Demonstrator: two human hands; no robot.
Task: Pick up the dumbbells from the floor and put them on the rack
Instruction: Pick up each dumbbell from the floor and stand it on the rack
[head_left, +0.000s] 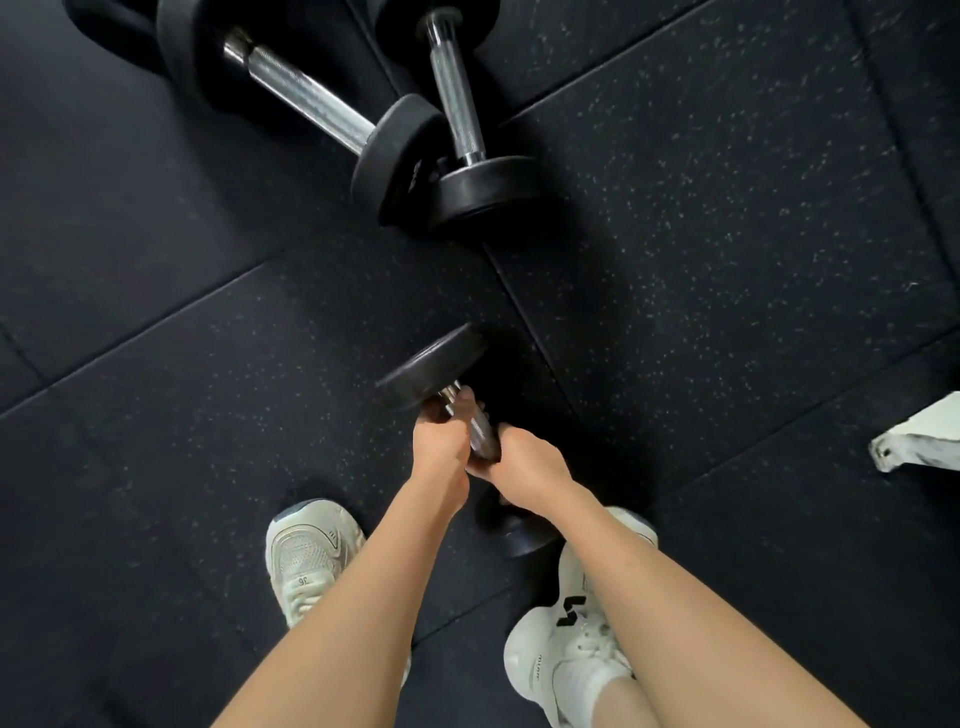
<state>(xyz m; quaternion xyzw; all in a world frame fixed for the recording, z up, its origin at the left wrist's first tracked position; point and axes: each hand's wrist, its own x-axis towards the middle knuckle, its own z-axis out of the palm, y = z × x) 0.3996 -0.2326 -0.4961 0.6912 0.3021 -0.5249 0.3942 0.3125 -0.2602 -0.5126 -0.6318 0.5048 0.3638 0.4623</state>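
A black dumbbell (434, 366) with a chrome handle is between my feet, its far weight raised and its near weight low by my right shoe. My left hand (439, 441) and my right hand (524, 462) are both wrapped around its handle, side by side. Two more black dumbbells lie on the floor ahead: a larger one (306, 96) running diagonally from the top left, and a second one (457, 93) pointing away, their near weights touching. No rack shows in this view.
Dark speckled rubber floor tiles (701, 234) cover the whole area. My two white sneakers (306, 556) stand either side of the held dumbbell. A white metal piece (919, 441) juts in at the right edge.
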